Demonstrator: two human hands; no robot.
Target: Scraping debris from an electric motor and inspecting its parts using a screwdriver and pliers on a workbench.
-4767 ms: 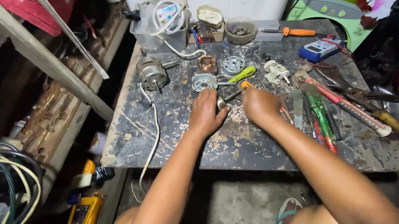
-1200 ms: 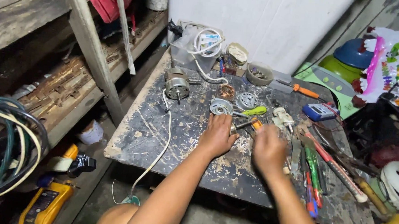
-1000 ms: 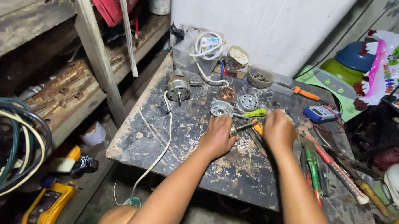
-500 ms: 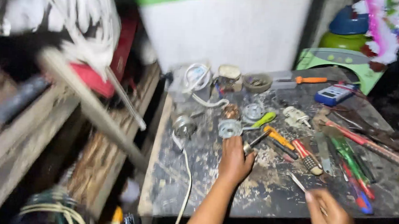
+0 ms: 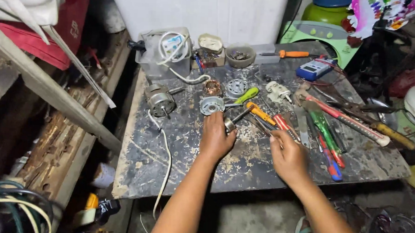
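Two hands over a scarred tabletop (image 5: 177,162). Left hand (image 5: 216,138): planted, as half a second ago, fingers curled against a small metal part (image 5: 229,125) at the tip of the orange screwdriver (image 5: 256,112). Right hand (image 5: 287,155): back up over the tabletop from the near edge, fingers pinching a thin metal piece beside red-handled tools (image 5: 286,127). Motor (image 5: 160,102) with white cord (image 5: 166,152) at left. Wooden shelving (image 5: 54,100) at left; white wall (image 5: 198,11) behind.
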